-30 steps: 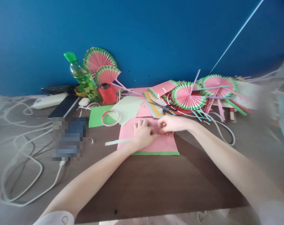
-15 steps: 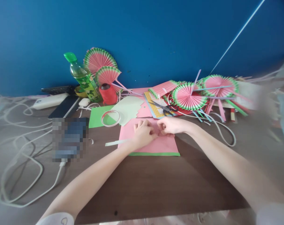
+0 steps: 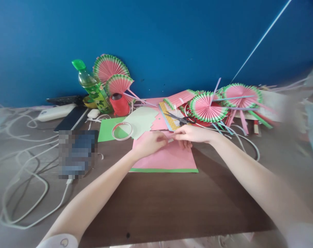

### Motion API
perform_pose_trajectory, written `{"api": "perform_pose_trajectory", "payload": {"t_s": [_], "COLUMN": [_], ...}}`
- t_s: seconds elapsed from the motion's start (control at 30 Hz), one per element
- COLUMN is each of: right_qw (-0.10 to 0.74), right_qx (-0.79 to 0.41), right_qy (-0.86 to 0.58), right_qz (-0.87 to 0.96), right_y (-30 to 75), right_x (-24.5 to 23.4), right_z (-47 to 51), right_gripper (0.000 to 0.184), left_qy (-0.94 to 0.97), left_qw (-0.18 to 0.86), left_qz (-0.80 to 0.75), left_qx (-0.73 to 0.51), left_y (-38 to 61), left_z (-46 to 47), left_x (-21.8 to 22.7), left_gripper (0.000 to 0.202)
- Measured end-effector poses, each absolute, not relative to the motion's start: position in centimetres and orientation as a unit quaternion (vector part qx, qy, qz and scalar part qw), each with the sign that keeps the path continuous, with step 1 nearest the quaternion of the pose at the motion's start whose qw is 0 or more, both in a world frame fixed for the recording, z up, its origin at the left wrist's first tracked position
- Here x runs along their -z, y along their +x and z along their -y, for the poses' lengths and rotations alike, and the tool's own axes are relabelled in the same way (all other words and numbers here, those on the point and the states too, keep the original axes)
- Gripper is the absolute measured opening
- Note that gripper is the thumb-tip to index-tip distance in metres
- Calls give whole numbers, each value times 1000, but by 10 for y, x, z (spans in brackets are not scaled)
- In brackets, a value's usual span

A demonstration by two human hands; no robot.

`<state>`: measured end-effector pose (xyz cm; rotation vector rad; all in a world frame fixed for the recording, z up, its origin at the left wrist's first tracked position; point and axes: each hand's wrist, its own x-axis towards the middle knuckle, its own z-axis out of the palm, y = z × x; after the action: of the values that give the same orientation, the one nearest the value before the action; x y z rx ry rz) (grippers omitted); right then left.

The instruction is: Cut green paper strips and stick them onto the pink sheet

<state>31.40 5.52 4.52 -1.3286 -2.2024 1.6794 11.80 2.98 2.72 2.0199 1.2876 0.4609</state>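
Observation:
A pink sheet of paper [image 3: 164,158] with a green strip along its near edge lies flat on the table, and both hands are over its upper part. My left hand [image 3: 154,143] has its fingers curled in, their tips partly hidden. Across from it, my right hand [image 3: 191,134] points leftward, thumb and forefinger pinched together, its other fingers bent down at the paper. A small white strip [image 3: 171,140], maybe tape, shows between the two hands at the right fingertips. Whatever the left fingers hold is hidden.
Behind the paper lie scissors [image 3: 180,119], a tape roll [image 3: 122,131] and a green sheet [image 3: 104,130]. Pleated paper fans [image 3: 209,106] pile up at right. A bottle [image 3: 93,84] and red thread spool [image 3: 119,105] stand back left. White cables [image 3: 46,186] loop around a blurred-out phone [image 3: 79,155].
The pale strip that stuck out left from under my left hand is gone from there. My right hand has opened from a fist and reaches flatter; a short white piece shows between the hands.

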Motion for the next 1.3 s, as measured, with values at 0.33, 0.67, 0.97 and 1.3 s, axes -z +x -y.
{"api": "perform_pose_trajectory", "payload": {"t_s": [0.33,0.67,0.97,1.3], "right_qw": [163,212,240,253], "right_qx": [-507,-508,-533,-551], "right_qy": [-412,-392,-378,-371], "right_qz": [740,737,718,704], "right_y": [305,306,313,309], "right_x": [-54,-54,-55,-57], "right_z": [-48,-48,-51,-48], "right_gripper": [16,17,17,19], "left_qy": [711,676,633,628], "left_qw": [392,422,461,581], "left_qz": [-544,-561,-562,-409], "left_qx": [-212,-222,-267,-317], "left_y": [120,118,116,118], "left_z": [-27,-27,-31,-26], "left_x": [-32,-31,-38,-35], "left_gripper": [21,26,19,22]}}
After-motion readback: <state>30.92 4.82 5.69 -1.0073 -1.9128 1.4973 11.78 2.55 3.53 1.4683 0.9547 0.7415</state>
